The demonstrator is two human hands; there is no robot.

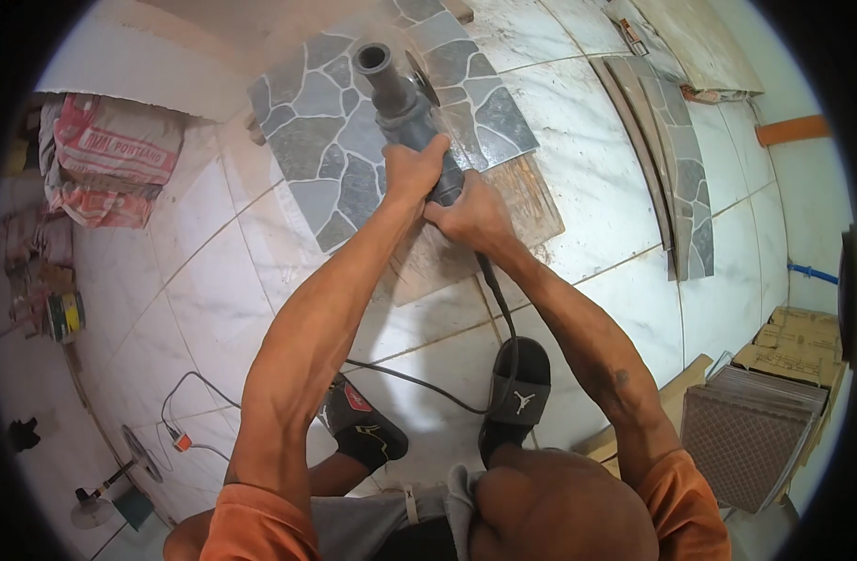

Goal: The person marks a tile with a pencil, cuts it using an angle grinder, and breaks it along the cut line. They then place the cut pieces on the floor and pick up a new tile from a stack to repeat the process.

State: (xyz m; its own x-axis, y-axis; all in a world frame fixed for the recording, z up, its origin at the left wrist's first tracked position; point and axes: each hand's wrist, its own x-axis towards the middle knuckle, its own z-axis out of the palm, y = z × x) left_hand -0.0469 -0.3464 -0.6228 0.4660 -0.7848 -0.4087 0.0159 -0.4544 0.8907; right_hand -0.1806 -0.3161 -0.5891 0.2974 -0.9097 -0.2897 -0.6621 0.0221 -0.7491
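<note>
An angle grinder (405,126) with a dark body and a thick round tube at its head points away from me over a stone-patterned tile (307,145). Its thin cutting disc (421,79) stands on edge at the right of the head, close over the tile. My left hand (413,174) is wrapped round the front of the body. Farther back, my right hand (473,213) grips the rear, where a black cord (492,280) comes out and loops past my feet. Under the tile lies a worn wooden board (533,201). Haze hangs beyond the grinder's head.
Cement bags (120,150) lie at the left. Narrow tile strips (667,168) rest on the floor at the right, and a stack of tiles (742,435) stands near cartons (793,346). An orange cord connector (180,439) and a fan (141,453) are at lower left.
</note>
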